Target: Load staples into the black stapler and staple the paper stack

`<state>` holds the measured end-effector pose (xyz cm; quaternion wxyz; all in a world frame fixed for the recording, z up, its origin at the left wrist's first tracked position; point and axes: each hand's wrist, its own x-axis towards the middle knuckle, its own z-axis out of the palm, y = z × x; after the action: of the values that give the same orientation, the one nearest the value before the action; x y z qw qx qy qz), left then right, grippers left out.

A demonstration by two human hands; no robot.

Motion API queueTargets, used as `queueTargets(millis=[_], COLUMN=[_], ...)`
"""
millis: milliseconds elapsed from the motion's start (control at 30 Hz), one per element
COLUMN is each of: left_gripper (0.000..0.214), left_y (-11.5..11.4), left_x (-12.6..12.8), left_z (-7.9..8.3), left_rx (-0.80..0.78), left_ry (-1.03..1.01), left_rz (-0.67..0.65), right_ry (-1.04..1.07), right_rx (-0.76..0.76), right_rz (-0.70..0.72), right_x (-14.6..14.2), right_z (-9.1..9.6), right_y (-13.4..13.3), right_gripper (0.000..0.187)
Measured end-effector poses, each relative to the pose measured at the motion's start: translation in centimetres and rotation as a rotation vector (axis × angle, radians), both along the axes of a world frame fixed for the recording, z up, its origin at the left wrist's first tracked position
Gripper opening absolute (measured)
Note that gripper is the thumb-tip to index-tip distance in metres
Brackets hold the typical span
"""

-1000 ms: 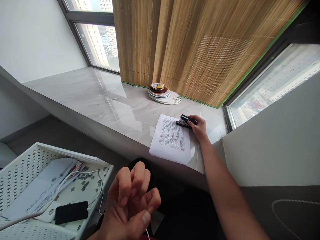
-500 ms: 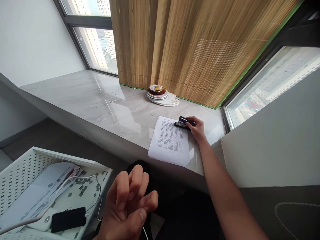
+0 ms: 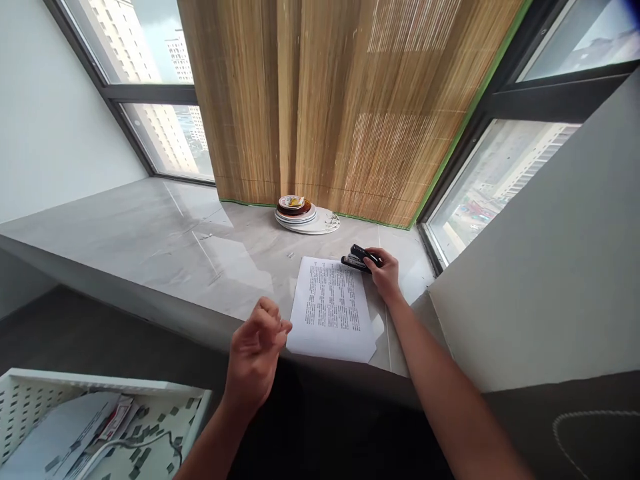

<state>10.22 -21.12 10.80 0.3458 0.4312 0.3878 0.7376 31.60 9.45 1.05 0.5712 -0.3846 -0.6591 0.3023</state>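
Observation:
A black stapler (image 3: 354, 263) is in my right hand (image 3: 385, 272), which closes round its rear end. The stapler's jaws are apart, and its front lies over the top right corner of the printed paper (image 3: 333, 313). The paper lies flat on the grey marble window ledge, with its lower edge at the ledge's front. My left hand (image 3: 257, 350) is close to the paper's lower left side, its fingers curled in with nothing visible in them. Whether its fingertips touch the paper I cannot tell.
A stack of plates (image 3: 300, 217) stands at the back of the ledge (image 3: 240, 257), before a bamboo blind (image 3: 325, 113). Below left, a white perforated basket (image 3: 195, 417) holds papers, a cable and small grey pieces. A wall (image 3: 540, 267) bounds the right side.
My left hand has moved up and forward from below the ledge to the paper's left side, its fingers curling tighter. My right hand still holds the stapler at the paper's corner. The view has shifted.

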Motion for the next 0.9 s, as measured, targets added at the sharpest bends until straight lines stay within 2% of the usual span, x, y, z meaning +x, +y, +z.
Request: queueTargets(millis=[100, 200, 267, 367, 467, 567, 667, 767, 900], left_gripper=[0.029, 0.019, 0.022, 0.029, 0.028, 0.027, 0.032, 0.042, 0.040], left_y=[3.3, 7.1, 10.4, 16.3, 22.4, 26.8, 28.7, 29.2, 29.8], left_x=[-0.8, -1.4, -1.8, -2.3, -2.5, -2.5, -2.2, -1.9, -1.9], left_z=[-0.9, -0.9, -0.8, -1.6, -3.2, -5.0, -6.6, -7.8, -8.8], left_rx=[-0.011, -0.089, -0.172, -0.226, -0.242, -0.203, -0.153, -0.099, -0.052], left_ry=[0.221, 0.527, 0.752, 1.050, 1.281, 1.473, 1.546, 1.611, 1.609], left_rz=[-0.012, -0.019, -0.021, -0.032, -0.073, -0.215, -0.229, -0.186, -0.264], right_ry=[-0.032, -0.119, -0.167, -0.197, -0.209, -0.208, -0.209, -0.224, -0.251], right_rx=[0.023, 0.092, 0.111, 0.079, 0.036, 0.020, 0.026, 0.016, 0.009], right_rz=[-0.178, -0.352, -0.431, -0.499, -0.531, -0.531, -0.515, -0.494, -0.442], right_x=[0.2, 0.3, 0.3, 0.3, 0.3, 0.3, 0.4, 0.4, 0.5], right_z=[0.2, 0.3, 0.3, 0.1, -0.1, -0.2, -0.3, -0.3, -0.3], right_y=[0.0, 0.0, 0.0, 0.1, 0.3, 0.5, 0.7, 0.8, 0.9], right_gripper=[0.025, 0.027, 0.028, 0.029, 0.030, 0.030, 0.027, 0.026, 0.026])
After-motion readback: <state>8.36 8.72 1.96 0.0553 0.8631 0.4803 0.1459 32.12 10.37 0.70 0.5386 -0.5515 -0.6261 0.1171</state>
